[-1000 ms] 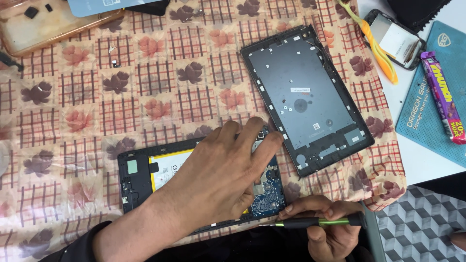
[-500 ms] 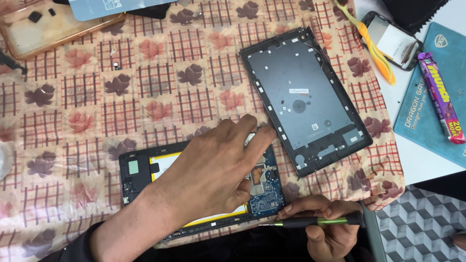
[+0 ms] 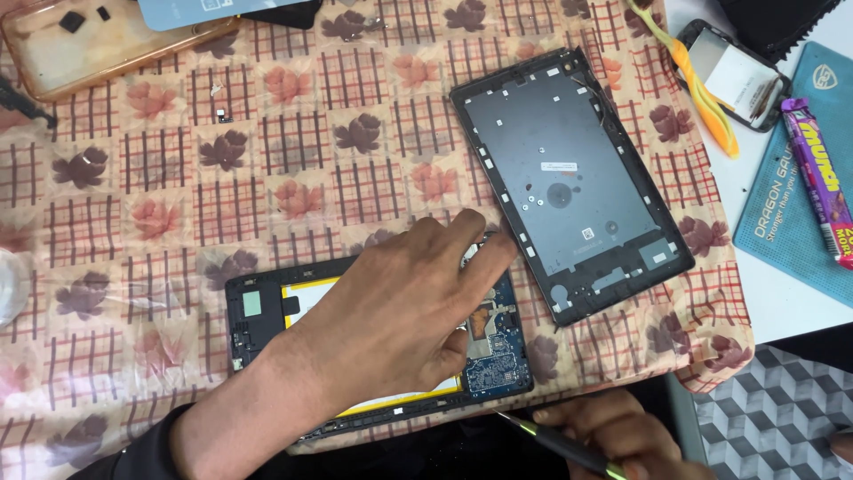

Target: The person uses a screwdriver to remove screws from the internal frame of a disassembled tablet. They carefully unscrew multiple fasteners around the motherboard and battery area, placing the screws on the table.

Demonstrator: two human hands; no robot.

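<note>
The opened tablet (image 3: 267, 320) lies flat near the front edge of the table (image 3: 764, 302), long side along that edge, its black frame bare of a back. Inside show a yellow-edged white battery and, at its right end, a blue circuit board. The screwdriver (image 3: 555, 442), dark-handled with a yellow-green band and thin metal tip, points at the tablet's front right corner.

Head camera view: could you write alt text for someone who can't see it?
A person's left hand presses on an opened tablet with its circuit board exposed, while the right hand holds a screwdriver at the tablet's lower edge. The removed grey back cover lies beside it on a leaf-patterned cloth.
</note>
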